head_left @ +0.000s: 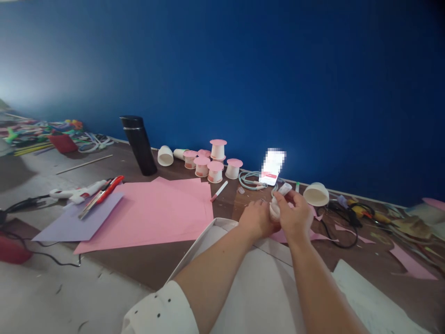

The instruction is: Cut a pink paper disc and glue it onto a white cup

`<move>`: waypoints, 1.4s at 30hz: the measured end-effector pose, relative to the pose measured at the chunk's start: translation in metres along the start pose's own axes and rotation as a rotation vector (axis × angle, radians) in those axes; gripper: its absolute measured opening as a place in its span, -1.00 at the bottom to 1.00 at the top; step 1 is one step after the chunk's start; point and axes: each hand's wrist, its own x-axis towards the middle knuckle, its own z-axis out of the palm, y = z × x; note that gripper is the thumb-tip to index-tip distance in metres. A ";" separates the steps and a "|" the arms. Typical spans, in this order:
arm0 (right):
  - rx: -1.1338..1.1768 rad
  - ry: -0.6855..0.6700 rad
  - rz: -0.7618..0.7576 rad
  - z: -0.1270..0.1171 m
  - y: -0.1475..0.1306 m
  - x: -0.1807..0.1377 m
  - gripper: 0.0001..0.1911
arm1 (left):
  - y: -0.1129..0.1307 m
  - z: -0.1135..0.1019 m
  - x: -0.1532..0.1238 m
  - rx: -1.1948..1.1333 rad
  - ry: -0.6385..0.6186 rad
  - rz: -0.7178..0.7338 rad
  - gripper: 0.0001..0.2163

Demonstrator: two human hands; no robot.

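Both my hands meet over the table's middle, holding a small white paper cup [280, 198] between them. My left hand [256, 219] wraps its fingers round the cup's lower end. My right hand [296, 214] curls over the cup from the right, thumb and fingers pressed on it. A scrap of pink paper [282, 236] lies just under my hands. Part of the cup is hidden by my fingers.
Pink sheets [156, 213] and a lilac sheet [79, 215] with red scissors [102, 195] and a glue gun [74, 192] lie left. Several pink-topped cups [212, 164], a black flask [139, 144], a lit phone [271, 168], a marker [219, 191], a white cup [316, 194], cables and a white box [222, 232] surround my hands.
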 end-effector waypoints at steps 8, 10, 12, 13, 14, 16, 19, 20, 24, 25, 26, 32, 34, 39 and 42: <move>0.127 0.162 0.118 -0.006 0.010 0.007 -0.57 | 0.000 0.001 0.001 0.001 -0.003 -0.018 -0.50; 0.296 0.212 0.238 -0.006 0.015 0.010 -0.57 | 0.000 -0.001 0.000 -0.017 -0.014 -0.035 -0.48; 0.451 0.214 0.354 -0.004 0.020 0.013 -0.58 | 0.001 -0.002 -0.001 -0.025 -0.023 -0.040 -0.47; 0.503 0.202 0.392 -0.004 0.021 0.014 -0.58 | 0.001 -0.003 -0.001 -0.023 -0.027 -0.039 -0.48; 0.534 0.188 0.416 -0.004 0.022 0.014 -0.59 | 0.002 -0.004 -0.001 -0.018 -0.031 -0.036 -0.49; 0.543 0.182 0.431 -0.005 0.022 0.013 -0.61 | 0.002 -0.004 -0.002 -0.006 -0.034 -0.030 -0.50; 0.448 0.193 0.390 -0.009 0.017 0.009 -0.61 | 0.002 -0.003 -0.002 0.006 -0.026 -0.031 -0.50; 0.398 0.193 0.360 -0.011 0.015 0.008 -0.62 | 0.001 -0.002 -0.001 0.009 -0.023 -0.031 -0.50; 0.250 0.153 0.226 -0.017 0.011 0.005 -0.62 | -0.001 0.002 0.001 0.019 -0.007 -0.027 -0.49; 0.227 0.132 0.199 -0.018 0.010 0.004 -0.62 | -0.001 0.003 0.001 0.021 -0.004 -0.026 -0.49; 0.206 0.110 0.171 -0.019 0.010 0.004 -0.62 | -0.001 0.004 0.001 0.021 -0.002 -0.023 -0.49; 0.086 -0.011 0.073 -0.020 0.006 0.001 -0.59 | -0.003 0.006 0.002 0.025 0.025 -0.010 -0.50; 0.048 -0.037 0.061 -0.021 0.006 0.001 -0.57 | -0.003 0.007 0.002 0.022 0.032 -0.011 -0.49; -0.023 -0.077 0.041 -0.027 0.012 0.002 -0.53 | -0.002 0.006 0.002 0.027 0.027 -0.018 -0.51; -0.023 -0.096 0.033 -0.033 0.014 0.000 -0.51 | -0.001 0.005 0.001 0.030 0.022 -0.019 -0.52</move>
